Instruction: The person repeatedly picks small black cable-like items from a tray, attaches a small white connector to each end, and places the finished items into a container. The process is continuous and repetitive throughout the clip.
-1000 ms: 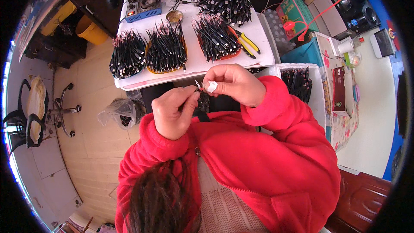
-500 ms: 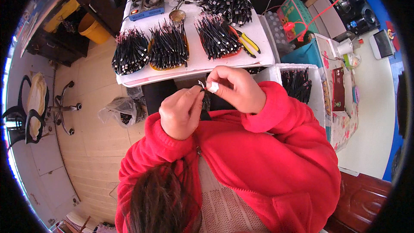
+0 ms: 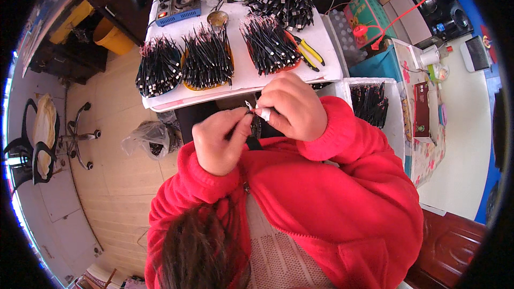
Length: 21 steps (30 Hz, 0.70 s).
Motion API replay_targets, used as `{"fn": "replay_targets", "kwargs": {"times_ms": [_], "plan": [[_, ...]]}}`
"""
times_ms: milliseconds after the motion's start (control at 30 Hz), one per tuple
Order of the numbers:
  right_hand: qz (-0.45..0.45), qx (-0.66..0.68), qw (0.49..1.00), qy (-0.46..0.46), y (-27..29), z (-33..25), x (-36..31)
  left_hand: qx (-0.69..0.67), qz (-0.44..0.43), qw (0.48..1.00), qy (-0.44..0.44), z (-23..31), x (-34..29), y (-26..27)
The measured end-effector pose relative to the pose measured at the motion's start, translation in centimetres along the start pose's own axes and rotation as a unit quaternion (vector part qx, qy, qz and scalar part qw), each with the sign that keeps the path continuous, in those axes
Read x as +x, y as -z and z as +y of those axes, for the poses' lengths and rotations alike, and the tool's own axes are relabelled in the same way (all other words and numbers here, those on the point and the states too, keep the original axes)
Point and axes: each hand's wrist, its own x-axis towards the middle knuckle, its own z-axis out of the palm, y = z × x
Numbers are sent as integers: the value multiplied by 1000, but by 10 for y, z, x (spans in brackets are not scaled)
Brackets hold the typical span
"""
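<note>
In front of my chest, just off the table's near edge, both hands meet at a short thin cable end (image 3: pixel 248 106) with pale and reddish wire tips. My left hand (image 3: pixel 217 139) is closed, pinching the dark part of it between thumb and forefinger. My right hand (image 3: pixel 295 106), with white tape around its thumb, has its fingers curled together at the wires; exactly what they grip is too small to tell. On the white table (image 3: pixel 166 103) stand bundles of short black cables: a left bundle (image 3: pixel 158 69), a middle bundle (image 3: pixel 208 59) and a right bundle (image 3: pixel 269 45).
Yellow-and-black pliers (image 3: pixel 308 52) lie right of the bundles. Farther back are a blue device (image 3: pixel 179 15), a small round dish (image 3: pixel 218 19) and a heap of black cables (image 3: pixel 284 4). A white foam box (image 3: pixel 393 107) with more cables stands at right.
My right hand's fingers have curled in more closely over the wire end. My left hand has shifted slightly left, its pinch kept.
</note>
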Motion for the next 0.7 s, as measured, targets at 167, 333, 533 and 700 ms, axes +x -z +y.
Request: {"fn": "replay_targets", "kwargs": {"times_ms": [167,333,533,700], "plan": [[-62,483,794,-363,-8,0,-10,187,40,960,-207,-8,3,-2],[-52,282,936,-204,3,0,-9,-248,-54,963,94,-12,-6,8],[-43,157,987,4,4,-8,1,-444,-134,872,159,-12,-10,11],[-32,26,999,34,6,-16,-6,-405,-76,899,150,-9,-14,3]]}}
